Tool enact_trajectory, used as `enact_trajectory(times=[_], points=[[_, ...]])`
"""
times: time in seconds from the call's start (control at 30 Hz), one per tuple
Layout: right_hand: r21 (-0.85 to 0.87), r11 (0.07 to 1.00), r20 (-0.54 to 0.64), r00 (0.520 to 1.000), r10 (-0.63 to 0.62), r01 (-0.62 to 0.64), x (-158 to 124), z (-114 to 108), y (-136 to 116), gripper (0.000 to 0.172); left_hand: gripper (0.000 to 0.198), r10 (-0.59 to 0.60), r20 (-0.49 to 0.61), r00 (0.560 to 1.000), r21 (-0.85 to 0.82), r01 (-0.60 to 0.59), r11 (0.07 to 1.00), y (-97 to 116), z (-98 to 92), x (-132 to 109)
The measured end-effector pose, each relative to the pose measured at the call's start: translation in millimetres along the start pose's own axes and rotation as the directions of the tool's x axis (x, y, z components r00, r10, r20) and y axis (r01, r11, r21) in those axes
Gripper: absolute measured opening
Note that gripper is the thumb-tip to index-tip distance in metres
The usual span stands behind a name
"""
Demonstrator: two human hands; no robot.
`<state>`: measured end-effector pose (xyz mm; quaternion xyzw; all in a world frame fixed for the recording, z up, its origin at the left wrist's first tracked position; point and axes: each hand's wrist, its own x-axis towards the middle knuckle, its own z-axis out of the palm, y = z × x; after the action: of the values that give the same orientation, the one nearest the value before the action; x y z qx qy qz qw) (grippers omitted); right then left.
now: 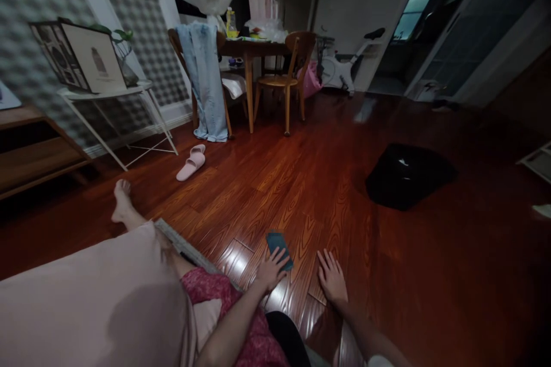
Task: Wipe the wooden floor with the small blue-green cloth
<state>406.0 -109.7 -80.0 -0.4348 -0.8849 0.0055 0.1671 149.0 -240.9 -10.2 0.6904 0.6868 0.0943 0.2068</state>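
Observation:
A flat teal slab shaped like a phone [276, 242] is seen over the wooden floor, in front of my body. My left hand [271, 270] is over its near end, fingers spread across it; whether they press on it or hover, I cannot tell. To the right, my right hand [332, 278] has its fingers stretched out, palm down, and holds nothing. It is apart from the slab, with only floorboards showing around it.
A pink cushion [99, 292] lies at lower left, beside a bare leg. Pink slippers [191, 163] sit on the floor [258, 195]. A black bag [407, 176] stands to the right. Farther back are a wooden chair [282, 80], a table and an exercise bike [344, 69].

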Motion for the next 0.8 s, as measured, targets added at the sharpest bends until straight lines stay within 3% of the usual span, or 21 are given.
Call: enact_trajectory(times=[0.1, 0.17, 0.23, 0.3, 0.37, 0.4, 0.47, 0.57, 0.63, 0.67, 0.73, 0.8], points=[[0.006, 1.0, -0.001, 1.0, 0.002, -0.002, -1, -1, 1, 0.058, 0.051, -0.258, -0.126, 0.958, 0.045, 0.265, 0.963, -27, -18.4, -3], [0.01, 1.0, 0.002, 1.0, 0.0, 0.0, -2, -2, 1, 0.058, 0.049, -0.446, -0.221, 0.867, 0.047, 0.466, 0.883, -48, -32.6, -8], [0.013, 1.0, 0.004, 1.0, -0.007, 0.007, -2, -3, 0, 0.059, 0.049, -0.598, -0.289, 0.747, 0.026, 0.631, 0.775, -69, -43.9, -17], [0.01, 1.0, 0.003, 1.0, -0.012, 0.012, -2, -5, -1, 0.059, 0.051, -0.696, -0.315, 0.645, -0.007, 0.732, 0.681, -82, -50.2, -24], [0.003, 1.0, 0.0, 1.0, -0.009, 0.009, -2, -5, -1, 0.058, 0.056, -0.75, -0.29, 0.595, -0.035, 0.776, 0.629, -85, -51.1, -28], [-0.001, 1.0, -0.003, 1.0, -0.006, 0.006, -2, -5, -1, 0.059, 0.059, -0.758, -0.266, 0.596, -0.039, 0.779, 0.626, -82, -49.5, -28], [-0.007, 1.0, -0.003, 1.0, -0.004, 0.004, -2, -5, -1, 0.06, 0.066, -0.728, -0.213, 0.652, -0.027, 0.741, 0.671, -69, -42.7, -25], [-0.014, 1.0, 0.005, 1.0, -0.001, 0.001, -1, -5, -2, 0.061, 0.074, -0.539, -0.117, 0.834, 0.002, 0.543, 0.84, -37, -24.5, -17], [-0.017, 1.0, 0.013, 1.0, 0.004, -0.004, -1, -5, -2, 0.062, 0.074, -0.318, -0.051, 0.947, 0.003, 0.319, 0.948, -14, -9.7, -12], [-0.019, 1.0, 0.016, 1.0, 0.007, -0.006, -1, -6, -2, 0.062, 0.072, -0.2, -0.026, 0.979, 0.0, 0.2, 0.98, -4, -2.9, -11], [-0.021, 1.0, 0.022, 1.0, 0.007, -0.007, -1, -7, -3, 0.063, 0.067, -0.013, 0.006, 1.0, 0.004, 0.013, 1.0, 12, 6.7, -8], [-0.024, 1.0, 0.025, 1.0, 0.007, -0.006, 0, -9, -4, 0.065, 0.06, 0.067, 0.018, 0.998, 0.023, -0.067, 0.997, 16, 8.0, -7]])
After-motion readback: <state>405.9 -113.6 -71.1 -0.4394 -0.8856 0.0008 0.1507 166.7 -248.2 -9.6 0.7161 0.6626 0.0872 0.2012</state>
